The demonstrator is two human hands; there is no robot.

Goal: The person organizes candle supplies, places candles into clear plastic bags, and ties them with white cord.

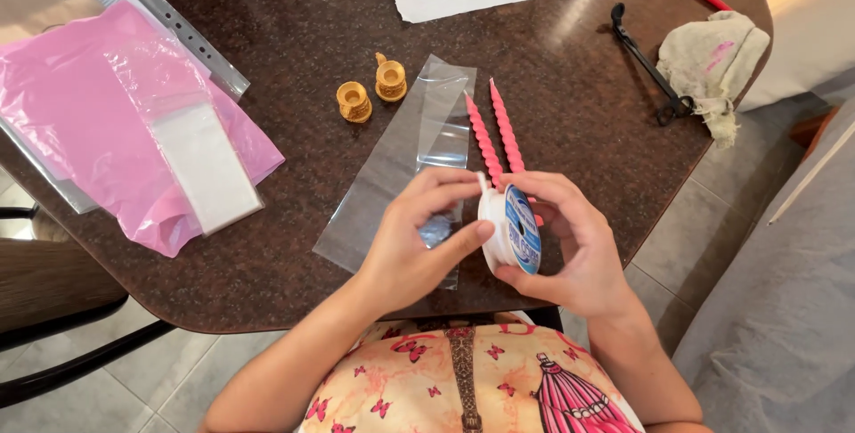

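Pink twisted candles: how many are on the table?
2. One pink candle lies just left of the other pink candle, side by side on the dark table, tips pointing away; their lower ends are hidden behind the hands holding the white spool.

Left arm: it comes up from the lower left, bare, with the forearm slanted toward the middle.
Left hand: it is raised, the back toward the camera, the fingers bent inward.
Left fingers: they curl over to the right, and the thumb points to the right and meets the other hand's side.
Right arm: it comes up from the lower right, bare, and the wrist is bent inward.
Right hand: it is cupped, the palm toward the left, the fingers wrapped in a closed grasp.
Both hands: they are close together, facing each other, in front of the body.
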